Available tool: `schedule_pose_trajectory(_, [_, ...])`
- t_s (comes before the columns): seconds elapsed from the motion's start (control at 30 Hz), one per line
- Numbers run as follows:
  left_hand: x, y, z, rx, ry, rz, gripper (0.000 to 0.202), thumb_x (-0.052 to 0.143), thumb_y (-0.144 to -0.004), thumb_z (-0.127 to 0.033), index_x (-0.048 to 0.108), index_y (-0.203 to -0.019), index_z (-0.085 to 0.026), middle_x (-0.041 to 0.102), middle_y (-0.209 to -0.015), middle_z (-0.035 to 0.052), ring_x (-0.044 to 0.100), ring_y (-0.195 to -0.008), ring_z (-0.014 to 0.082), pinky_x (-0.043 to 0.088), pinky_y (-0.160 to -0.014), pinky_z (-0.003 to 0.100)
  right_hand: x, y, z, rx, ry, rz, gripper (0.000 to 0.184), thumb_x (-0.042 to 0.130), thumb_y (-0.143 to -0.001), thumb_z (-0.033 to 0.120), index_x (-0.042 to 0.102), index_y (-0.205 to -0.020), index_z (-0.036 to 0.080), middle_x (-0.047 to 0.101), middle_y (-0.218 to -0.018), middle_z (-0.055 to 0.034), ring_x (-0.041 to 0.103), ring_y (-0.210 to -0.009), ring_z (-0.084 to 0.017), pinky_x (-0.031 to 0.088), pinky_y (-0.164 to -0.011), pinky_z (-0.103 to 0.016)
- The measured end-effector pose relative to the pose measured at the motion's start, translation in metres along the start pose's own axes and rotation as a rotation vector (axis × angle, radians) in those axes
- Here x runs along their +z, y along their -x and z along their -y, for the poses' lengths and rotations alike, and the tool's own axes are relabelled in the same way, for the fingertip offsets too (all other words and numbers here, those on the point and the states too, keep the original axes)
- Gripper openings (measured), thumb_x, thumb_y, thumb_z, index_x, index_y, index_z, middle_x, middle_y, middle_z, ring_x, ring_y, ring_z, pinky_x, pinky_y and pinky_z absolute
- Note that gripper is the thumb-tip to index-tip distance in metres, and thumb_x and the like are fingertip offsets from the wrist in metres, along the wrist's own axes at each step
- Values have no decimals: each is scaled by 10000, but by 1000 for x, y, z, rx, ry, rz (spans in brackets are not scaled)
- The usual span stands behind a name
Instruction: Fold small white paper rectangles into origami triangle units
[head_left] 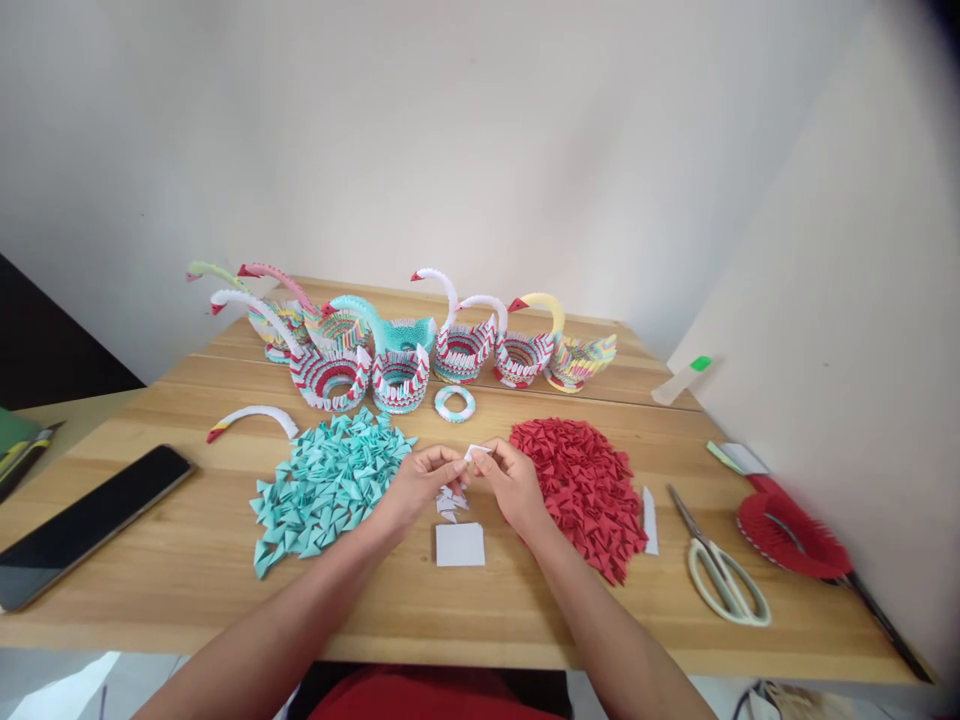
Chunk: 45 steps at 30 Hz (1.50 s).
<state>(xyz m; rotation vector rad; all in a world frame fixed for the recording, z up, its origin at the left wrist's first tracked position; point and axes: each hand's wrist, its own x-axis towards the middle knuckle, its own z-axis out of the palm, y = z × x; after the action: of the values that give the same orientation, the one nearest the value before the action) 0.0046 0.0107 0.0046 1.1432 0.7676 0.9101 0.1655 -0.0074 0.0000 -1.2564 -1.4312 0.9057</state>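
A small folded piece of white paper (475,453) is pinched between the fingertips of both hands, above the middle of the table. My left hand (422,482) grips its left side; my right hand (514,480) grips its right side. Under them lie several small folded white paper pieces (450,501), partly hidden by the fingers. Closer to me rests a stack of white paper slips (460,545). To the left of my left hand spreads a heap of turquoise folded paper triangles (330,485). A heap of red folded paper triangles (581,490) lies beside my right hand.
Several folded-paper swans (330,375) stand along the back, with a paper ring (454,404) before them. A loose swan neck (255,418) and a phone (90,520) lie left. Scissors (720,570), a white paper strip (650,520) and a red pleated piece (793,535) lie right.
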Motion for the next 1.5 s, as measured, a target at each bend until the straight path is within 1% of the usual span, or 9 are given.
schedule_pose_trajectory(0.1, [1, 1, -3, 25, 13, -7, 286, 683, -751, -410, 626, -713, -133, 643, -678, 34, 550, -581, 123, 429, -609, 251, 1, 1, 2, -18, 7, 2, 264, 546, -867, 423, 575, -748, 189, 582, -665, 13, 526, -637, -139, 413, -627, -244])
schedule_pose_trajectory(0.2, [2, 2, -4, 59, -40, -48, 274, 663, -759, -403, 615, -702, -139, 627, -649, 27, 533, -568, 122, 415, -594, 247, 1, 1, 5, -25, 60, -11, 276, 552, -863, 423, 577, -716, 190, 578, -651, 17, 520, -623, -136, 404, -609, -240])
schedule_pose_trajectory(0.3, [4, 2, -5, 143, -191, -163, 221, 649, -761, -363, 624, -705, -151, 616, -629, 15, 533, -575, 132, 410, -583, 243, 1, 2, 6, -29, 116, -40, 306, 543, -867, 436, 570, -686, 190, 556, -622, 23, 499, -594, -130, 388, -583, -236])
schedule_pose_trajectory(0.4, [6, 5, -4, 276, -382, -282, 124, 648, -761, -280, 644, -701, -171, 639, -663, 13, 563, -628, 151, 422, -632, 254, 2, 3, 6, -40, 129, -77, 297, 527, -877, 435, 588, -717, 193, 572, -638, 11, 519, -615, -140, 400, -593, -241])
schedule_pose_trajectory(0.5, [6, 7, -2, 383, -523, -320, 101, 642, -781, -249, 665, -703, -189, 662, -690, 17, 584, -668, 166, 421, -681, 269, 4, 5, 7, -60, 132, -99, 264, 531, -875, 412, 609, -744, 196, 604, -654, 1, 549, -634, -147, 414, -607, -246])
schedule_pose_trajectory(0.6, [5, 8, 0, 436, -577, -326, 95, 650, -791, -253, 686, -720, -202, 684, -715, 27, 602, -706, 187, 419, -716, 287, 5, 6, 8, -78, 153, -109, 248, 542, -869, 395, 613, -739, 195, 616, -644, 0, 554, -620, -146, 411, -591, -245])
schedule_pose_trajectory(0.97, [5, 8, 2, 433, -560, -357, 77, 661, -794, -244, 723, -767, -207, 727, -787, 40, 641, -765, 207, 445, -751, 306, 6, 9, 10, -151, 240, -119, 241, 547, -877, 376, 606, -726, 197, 623, -656, -4, 552, -613, -143, 415, -601, -253])
schedule_pose_trajectory(1.2, [7, 7, 2, 363, -430, -347, 80, 663, -774, -241, 720, -774, -184, 732, -792, 36, 660, -769, 193, 485, -736, 283, 9, 10, 13, -164, 190, -139, 248, 557, -870, 365, 593, -702, 186, 620, -611, 10, 556, -561, -122, 412, -531, -216])
schedule_pose_trajectory(1.5, [9, 6, -1, 335, -375, -358, 71, 683, -742, -235, 720, -752, -176, 733, -759, 28, 669, -736, 180, 509, -702, 260, 10, 9, 13, -186, 191, -150, 215, 555, -872, 329, 601, -716, 188, 631, -616, 11, 568, -563, -123, 422, -536, -219])
